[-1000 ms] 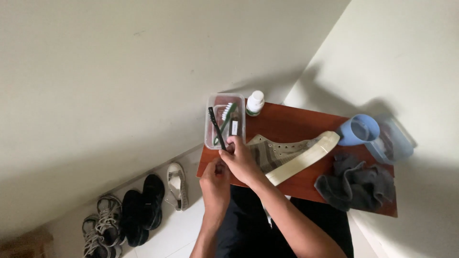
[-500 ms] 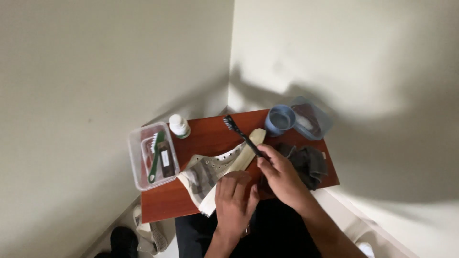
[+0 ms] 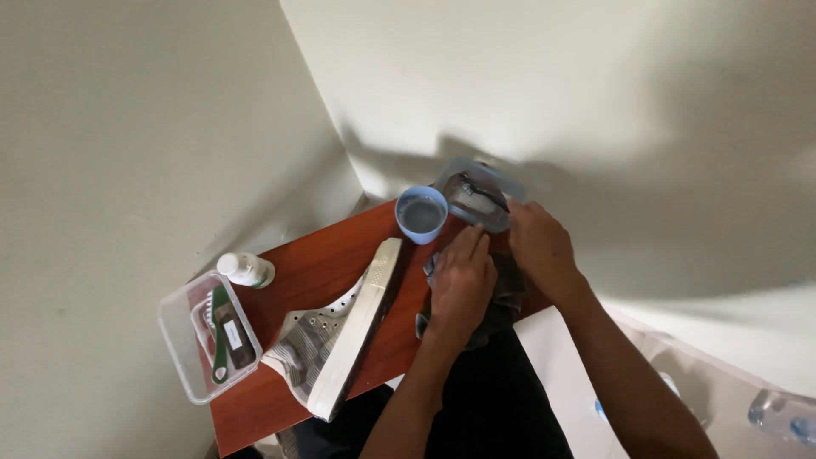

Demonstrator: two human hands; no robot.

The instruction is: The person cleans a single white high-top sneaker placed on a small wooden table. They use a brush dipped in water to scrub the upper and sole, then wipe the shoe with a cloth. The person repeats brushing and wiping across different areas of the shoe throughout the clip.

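L hand (image 3: 463,285) lies flat, fingers open, on the dark grey cloth (image 3: 508,296) at desk (image 3: 314,263) edge. R hand (image 3: 540,245), fingers' grip unclear, is at the clear container (image 3: 473,189) just beyond. Cloth looks soft, light, limp; pinch a bunched fold.

A home corner: plain cream walls (image 3: 153,127) meeting behind a small reddish wooden tabletop (image 3: 314,263), centre frame.

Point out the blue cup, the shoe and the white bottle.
Blue cup (image 3: 421,214), head view, on the water inside.
Shoe (image 3: 357,327), head view, on its pale sole edge.
White bottle (image 3: 245,269), head view, on its body.
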